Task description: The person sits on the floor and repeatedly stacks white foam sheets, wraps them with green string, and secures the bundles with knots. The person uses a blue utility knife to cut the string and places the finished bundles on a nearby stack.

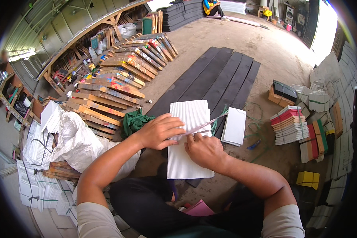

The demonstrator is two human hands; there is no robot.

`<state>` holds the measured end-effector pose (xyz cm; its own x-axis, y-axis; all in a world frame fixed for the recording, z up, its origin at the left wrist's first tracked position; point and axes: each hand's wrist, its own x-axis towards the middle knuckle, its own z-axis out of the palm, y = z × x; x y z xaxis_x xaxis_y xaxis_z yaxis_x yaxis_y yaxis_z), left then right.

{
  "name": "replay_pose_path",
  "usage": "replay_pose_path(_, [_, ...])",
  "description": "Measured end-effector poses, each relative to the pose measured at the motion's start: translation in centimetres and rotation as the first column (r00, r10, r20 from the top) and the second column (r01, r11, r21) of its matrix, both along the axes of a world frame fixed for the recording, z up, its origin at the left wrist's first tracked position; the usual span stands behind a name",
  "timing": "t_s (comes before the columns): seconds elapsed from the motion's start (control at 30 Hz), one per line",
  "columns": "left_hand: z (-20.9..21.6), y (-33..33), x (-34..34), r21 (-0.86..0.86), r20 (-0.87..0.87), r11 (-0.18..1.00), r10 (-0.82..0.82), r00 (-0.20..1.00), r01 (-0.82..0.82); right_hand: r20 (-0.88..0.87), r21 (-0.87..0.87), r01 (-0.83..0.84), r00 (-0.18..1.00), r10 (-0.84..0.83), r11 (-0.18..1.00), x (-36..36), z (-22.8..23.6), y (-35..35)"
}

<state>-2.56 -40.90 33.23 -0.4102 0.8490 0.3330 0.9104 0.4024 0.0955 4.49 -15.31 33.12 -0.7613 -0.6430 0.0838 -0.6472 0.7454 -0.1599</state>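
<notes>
“So, where does the ribbed white stack (190, 164) lie?”

“Centrally, between the forearms, with its long sides running near to far. It appears to rest on the near end of the black planks (210, 85), which lie on the floor (279, 51) and probably serve as a low, flat support.”

“And the hands?”

“The left hand (161, 132) is palm down, its fingers lightly bent and close together over the stack's left side, presumably to steady it. Whether it also pinches the pale strip (202, 126) cannot be told. The right hand (205, 151) is curled nearly closed, thumb and forefinger at the strip. It seems to pinch it, but the contact is hidden.”

“Why does the strip slant?”

“It crosses the stack from the left fingers toward the far right, where its loose end lies past the edge, beside green strands (214, 127). A band is likely held across the middle for balance.”

“What stands nearby?”

“Just right, a smaller white pile (234, 127); farther right, a tied red-and-white bundle (288, 126), set within reach yet apart from the working area; left, a green cloth (134, 123).”
</notes>
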Motion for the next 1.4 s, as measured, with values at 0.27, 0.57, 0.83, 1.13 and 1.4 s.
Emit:
replay_pose_path(0.27, [1.7,0.9,1.2,0.220,-0.322,0.975,0.040,0.946,0.034,-0.111,-0.065,0.022,0.993,-0.029,0.998,0.3,-1.0,0.7])
replay_pose_path(0.57, [7.5,-0.1,-5.7,-0.672,-0.246,0.720,-0.436,0.866,0.172,-0.256,-0.115,-0.001,0.966,-0.028,0.993,0.3,-2.1,0.6])
replay_pose_path(0.83, [12.0,7.4,-15.0,-0.441,-0.540,0.849,-0.511,0.669,0.292,-0.298,-0.162,-0.007,0.954,-0.043,0.987,0.1,-2.4,1.9])
replay_pose_path(1.13, [-5.5,9.2,-22.7,0.008,-0.270,0.984,-0.171,0.948,0.180,-0.315,-0.212,-0.005,0.947,-0.064,0.977,-0.3,-1.9,5.6])
replay_pose_path(1.4, [-14.7,11.5,-22.2,0.398,0.265,0.913,-0.023,0.964,-0.087,-0.273,-0.239,0.005,0.959,-0.072,0.971,-0.9,-2.4,8.9])
